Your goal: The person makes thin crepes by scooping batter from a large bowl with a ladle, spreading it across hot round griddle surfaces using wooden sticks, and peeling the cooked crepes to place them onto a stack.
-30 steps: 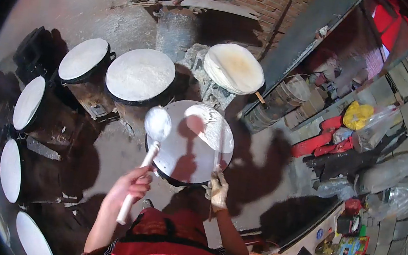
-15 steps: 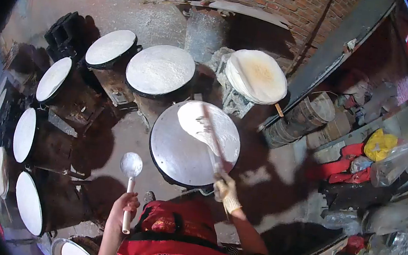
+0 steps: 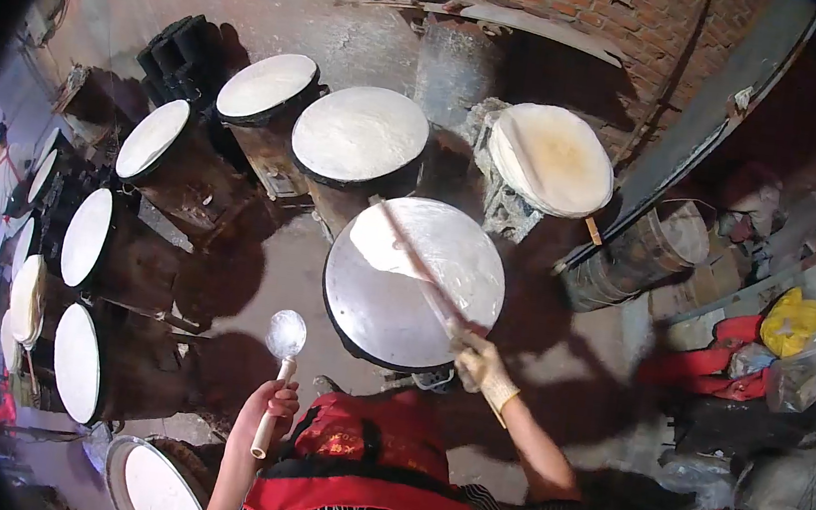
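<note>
My left hand (image 3: pixel 276 403) is closed around the pale handle of a ladle (image 3: pixel 286 334), holding it bowl-up to the left of the round griddle (image 3: pixel 371 313). On my right hand (image 3: pixel 485 373) is a light work glove, its fingers wrapped around a long wooden batter spreader (image 3: pixel 417 262). The spreader slants across the griddle, its far end near the far-left rim. White batter (image 3: pixel 374 243) lies thick to the left of the stick, and a thinner coat covers the far and right side. Bare metal shows on the near side.
Several more griddles covered in white, such as one behind (image 3: pixel 361 135), curve around to my left. A stack of thin pancakes (image 3: pixel 555 161) rests at the back right. To the right stand a metal bucket (image 3: pixel 684 234) and a yellow bag (image 3: pixel 793 321). A white-filled basin (image 3: pixel 158 488) is at lower left.
The spreader's far end has swept leftward across the griddle, and the thin coat of batter reaches further around the far side. The ladle stays beside the griddle. My view has shifted slightly.
</note>
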A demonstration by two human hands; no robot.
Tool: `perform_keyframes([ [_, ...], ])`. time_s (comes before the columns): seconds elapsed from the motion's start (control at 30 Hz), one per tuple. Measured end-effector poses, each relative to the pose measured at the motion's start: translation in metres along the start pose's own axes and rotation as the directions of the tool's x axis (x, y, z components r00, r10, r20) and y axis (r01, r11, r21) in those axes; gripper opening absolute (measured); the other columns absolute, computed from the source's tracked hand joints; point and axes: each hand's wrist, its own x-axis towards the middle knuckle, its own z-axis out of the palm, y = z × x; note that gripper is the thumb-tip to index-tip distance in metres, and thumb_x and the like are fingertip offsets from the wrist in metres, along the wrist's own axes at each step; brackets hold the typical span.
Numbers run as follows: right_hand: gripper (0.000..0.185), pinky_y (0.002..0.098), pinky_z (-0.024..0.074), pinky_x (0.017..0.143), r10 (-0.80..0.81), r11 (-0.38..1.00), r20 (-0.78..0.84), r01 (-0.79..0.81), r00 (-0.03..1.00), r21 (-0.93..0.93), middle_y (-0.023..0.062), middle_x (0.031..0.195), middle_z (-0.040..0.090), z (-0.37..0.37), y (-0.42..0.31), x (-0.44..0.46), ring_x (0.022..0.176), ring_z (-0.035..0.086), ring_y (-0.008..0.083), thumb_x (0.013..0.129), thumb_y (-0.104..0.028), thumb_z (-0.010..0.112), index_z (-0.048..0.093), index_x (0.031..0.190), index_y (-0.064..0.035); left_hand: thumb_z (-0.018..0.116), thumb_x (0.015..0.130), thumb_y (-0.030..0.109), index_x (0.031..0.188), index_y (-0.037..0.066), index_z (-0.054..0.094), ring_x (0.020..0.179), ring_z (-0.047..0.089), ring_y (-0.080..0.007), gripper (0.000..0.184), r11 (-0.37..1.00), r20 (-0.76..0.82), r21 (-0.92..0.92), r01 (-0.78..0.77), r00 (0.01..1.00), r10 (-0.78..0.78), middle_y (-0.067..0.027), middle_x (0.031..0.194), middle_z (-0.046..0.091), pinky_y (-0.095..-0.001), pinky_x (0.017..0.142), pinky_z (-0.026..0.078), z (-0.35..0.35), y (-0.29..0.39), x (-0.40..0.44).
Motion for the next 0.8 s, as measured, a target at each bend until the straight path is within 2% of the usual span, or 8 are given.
perform_keyframes([
  [0.07, 0.042, 0.0258, 0.0283, 0.032, 0.118, 0.926, -0.133, -0.061, 0.984, 0.373, -0.0021, 0.059, 0.052, -0.015, 0.010, 0.041, 0.035, 0.038, 0.0092, 0.092, -0.008, 0.049, 0.060, 0.130, -0.0226, 0.048, 0.097, 0.012, 0.100, -0.003, 0.048, 0.051, 0.041, -0.0097, 0.015, 0.999, 0.009, 0.030, -0.036, 0.999, 0.036, -0.0035, 0.068, 0.046, -0.0190, 0.041, 0.040, 0.003, -0.003, -0.004],
  [0.2, 0.049, 0.0221, 0.0335, 0.037, 0.045, 0.989, 0.040, -0.038, 0.998, -0.143, -0.0018, 0.090, 0.066, 0.007, -0.013, 0.046, 0.044, 0.040, 0.0047, 0.085, -0.001, 0.055, 0.058, 0.133, -0.0128, 0.049, 0.096, 0.011, 0.100, -0.003, 0.049, 0.051, 0.042, -0.0094, 0.015, 0.998, -0.013, 0.006, -0.060, 0.998, 0.061, -0.0035, 0.068, 0.046, -0.0195, 0.041, 0.041, 0.001, -0.005, -0.016],
  [0.33, 0.058, 0.0209, 0.0360, 0.037, 0.086, 0.996, 0.260, -0.076, 0.962, -0.050, 0.0005, 0.092, 0.067, -0.015, -0.009, 0.021, 0.045, 0.044, 0.0039, 0.082, 0.003, 0.050, 0.058, 0.134, -0.0226, 0.047, 0.097, 0.011, 0.104, -0.003, 0.048, 0.050, 0.044, -0.0075, 0.016, 0.990, -0.085, -0.026, -0.137, 0.987, 0.134, -0.0028, 0.070, 0.048, -0.0187, 0.043, 0.042, -0.009, -0.010, -0.030],
  [0.37, 0.055, 0.0235, 0.0291, 0.032, 0.141, 0.989, 0.276, -0.147, 0.951, 0.002, -0.0026, 0.062, 0.050, -0.026, -0.019, 0.016, 0.038, 0.036, 0.0052, 0.086, 0.001, 0.048, 0.056, 0.135, -0.0206, 0.047, 0.097, 0.011, 0.104, -0.004, 0.048, 0.050, 0.044, -0.0075, 0.016, 0.990, -0.077, -0.039, -0.135, 0.988, 0.131, -0.0028, 0.070, 0.048, -0.0188, 0.043, 0.042, -0.013, -0.012, -0.033],
  [0.47, 0.040, 0.0236, 0.0300, 0.032, -0.024, 0.981, 0.061, 0.035, 0.998, -0.190, -0.0035, 0.061, 0.049, -0.042, -0.005, 0.055, 0.038, 0.040, 0.0061, 0.086, -0.003, 0.052, 0.062, 0.123, -0.0141, 0.048, 0.098, 0.011, 0.103, -0.004, 0.050, 0.051, 0.042, -0.0090, 0.016, 0.988, -0.107, -0.089, -0.130, 0.987, 0.120, -0.0030, 0.067, 0.045, -0.0200, 0.044, 0.042, -0.021, -0.015, -0.044],
  [0.6, 0.036, 0.0203, 0.0397, 0.043, 0.077, 0.994, 0.216, -0.057, 0.973, -0.097, -0.0020, 0.096, 0.066, -0.020, -0.002, 0.040, 0.055, 0.051, 0.0031, 0.091, -0.010, 0.063, 0.062, 0.127, -0.0134, 0.048, 0.097, 0.010, 0.102, -0.004, 0.050, 0.051, 0.042, -0.0086, 0.014, 0.988, -0.137, -0.097, -0.124, 0.984, 0.110, -0.0021, 0.066, 0.044, -0.0201, 0.045, 0.041, -0.013, -0.020, -0.048],
  [0.67, 0.035, 0.0182, 0.0372, 0.042, -0.148, 0.967, 0.293, 0.200, 0.945, -0.159, -0.0041, 0.084, 0.065, -0.025, 0.020, -0.001, 0.052, 0.047, 0.0018, 0.093, -0.016, 0.064, 0.063, 0.129, -0.0169, 0.047, 0.098, 0.009, 0.101, -0.004, 0.049, 0.051, 0.042, -0.0082, 0.013, 0.990, -0.168, -0.114, -0.078, 0.984, 0.058, -0.0015, 0.064, 0.043, -0.0198, 0.045, 0.040, -0.013, -0.012, -0.047],
  [0.8, 0.038, 0.0210, 0.0289, 0.036, 0.174, 0.984, 0.160, -0.164, 0.972, -0.075, -0.0080, 0.059, 0.047, -0.032, 0.051, -0.074, 0.041, 0.036, 0.0029, 0.095, -0.015, 0.058, 0.059, 0.133, -0.0243, 0.047, 0.097, 0.007, 0.097, -0.003, 0.049, 0.051, 0.041, -0.0082, 0.010, 0.997, -0.176, 0.056, 0.054, 0.983, -0.044, -0.0007, 0.062, 0.042, -0.0200, 0.044, 0.038, -0.012, 0.017, -0.034],
])
